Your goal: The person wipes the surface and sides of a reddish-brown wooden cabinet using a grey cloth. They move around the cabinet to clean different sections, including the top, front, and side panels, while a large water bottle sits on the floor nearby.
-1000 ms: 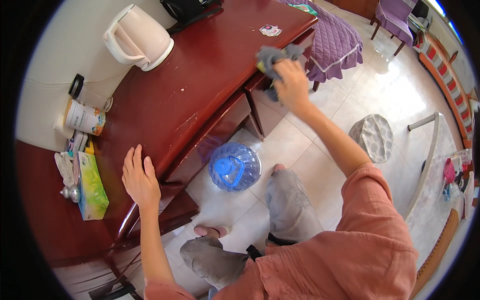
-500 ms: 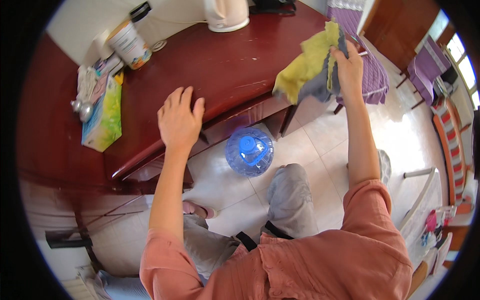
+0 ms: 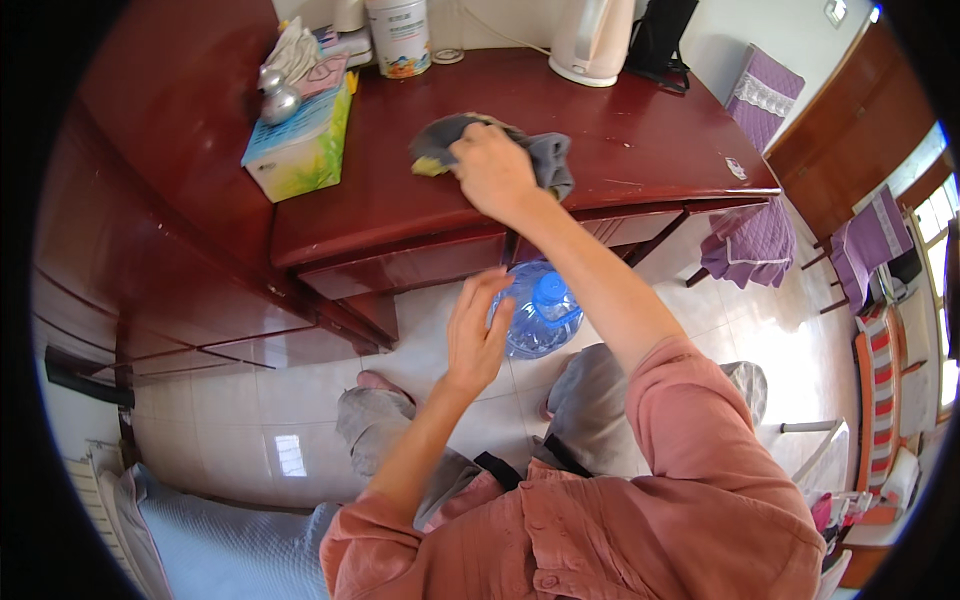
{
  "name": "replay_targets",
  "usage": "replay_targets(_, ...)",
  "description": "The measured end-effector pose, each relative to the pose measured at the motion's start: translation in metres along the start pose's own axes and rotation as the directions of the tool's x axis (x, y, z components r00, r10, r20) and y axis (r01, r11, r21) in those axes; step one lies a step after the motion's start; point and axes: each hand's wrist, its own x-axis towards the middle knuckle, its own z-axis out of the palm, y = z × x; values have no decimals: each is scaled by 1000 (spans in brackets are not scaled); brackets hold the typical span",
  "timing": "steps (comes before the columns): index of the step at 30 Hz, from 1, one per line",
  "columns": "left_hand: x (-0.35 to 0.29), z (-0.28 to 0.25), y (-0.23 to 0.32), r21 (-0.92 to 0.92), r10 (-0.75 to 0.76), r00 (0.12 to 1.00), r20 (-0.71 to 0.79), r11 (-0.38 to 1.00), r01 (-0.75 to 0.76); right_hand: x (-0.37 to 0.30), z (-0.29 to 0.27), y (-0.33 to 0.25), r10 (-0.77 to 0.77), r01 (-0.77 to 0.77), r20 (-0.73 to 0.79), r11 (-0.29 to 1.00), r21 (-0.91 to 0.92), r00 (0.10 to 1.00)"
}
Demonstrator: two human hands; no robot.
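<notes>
Beneath us spreads the pale tiled floor point(image 3: 220, 430), shiny with reflected light. Above it we have the dark red tabletop point(image 3: 650, 130), glossy and scuffed along its curved front edge. Light-blue quilted bedding point(image 3: 220, 540) fills the lower left. Past the tabletop's right end stands a chair point(image 3: 745, 250) in a purple quilted cover. In front of our knees, below the front edge, we see a large clear bottle point(image 3: 535, 338) with a blue cap and handle.

At the tabletop's back we find a cream kettle point(image 3: 590, 40), with a black bag point(image 3: 663, 42) just beside it on the right. A green and blue tissue box point(image 3: 300, 148) lies toward the left, and a white canister point(image 3: 402, 38) stands behind it to the right.

The grey and yellow cloth point(image 3: 550, 158) lies bunched on the tabletop, near the front and right of the tissue box. Our right hand point(image 3: 495, 175) is gripping it from above, pressing it against the wood. Our left hand point(image 3: 475, 335) holds nothing, its fingers loosely spread before the drawers; it overlaps the bottle's left side, and we cannot tell whether they touch.

Smaller still are a silver rounded ornament point(image 3: 278, 98) at the tissue box and a little sticker point(image 3: 736, 168) near the tabletop's right end.
</notes>
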Motion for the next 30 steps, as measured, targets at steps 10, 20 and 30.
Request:
replay_targets(10, -71, -115, -8, -800, -503, 864, 6, 516, 305, -80, -70, -108, 42, -653, 722, -392, 648, 691)
replay_targets(20, -107, -84, -7, -203, -414, 910, 5, 891, 406, -176, -84, -97, 139, -690, 799, -431, 581, 586)
replay_targets(30, -93, -63, 11, -489, -554, 808, 201, 659, 572, -209, -101, -80, 121, -727, 772, -272, 631, 624)
